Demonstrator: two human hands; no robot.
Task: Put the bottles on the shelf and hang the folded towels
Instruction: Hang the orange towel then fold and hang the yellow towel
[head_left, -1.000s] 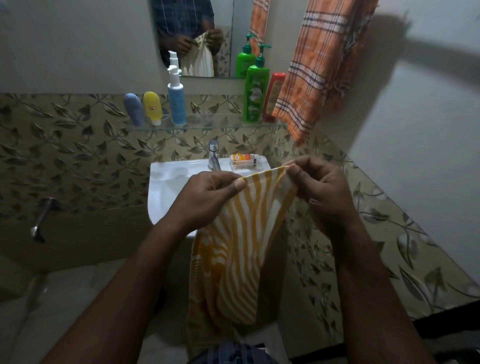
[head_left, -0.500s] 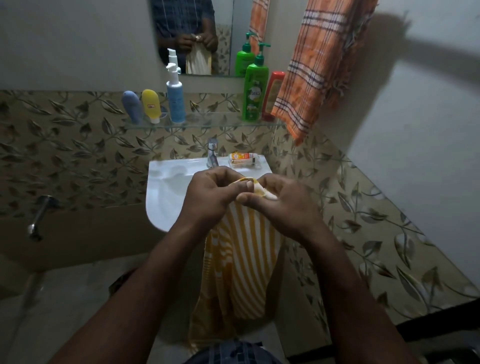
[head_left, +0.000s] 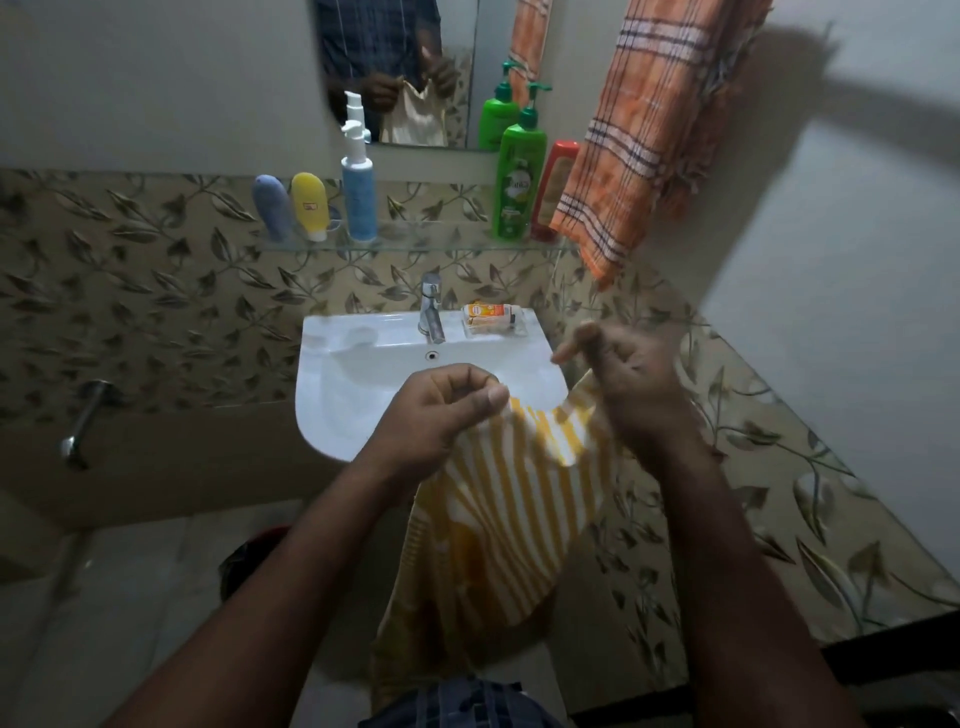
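Observation:
A yellow and white striped towel hangs in front of me, over the near edge of the sink. My left hand pinches its top left corner. My right hand grips the top right corner, blurred by motion. The top edge sags between the two hands. On the glass shelf stand a grey-blue tube, a yellow tube, a blue pump bottle, a green pump bottle and a red bottle. An orange plaid towel hangs at the upper right.
The white sink has a chrome tap and a soap dish with an orange packet. A mirror is above the shelf. A metal wall tap sticks out at the left. Patterned tile walls meet at the right.
My hands had come together at the towel's top; now they have moved apart again, the right hand swinging right and the top edge drooping between them.

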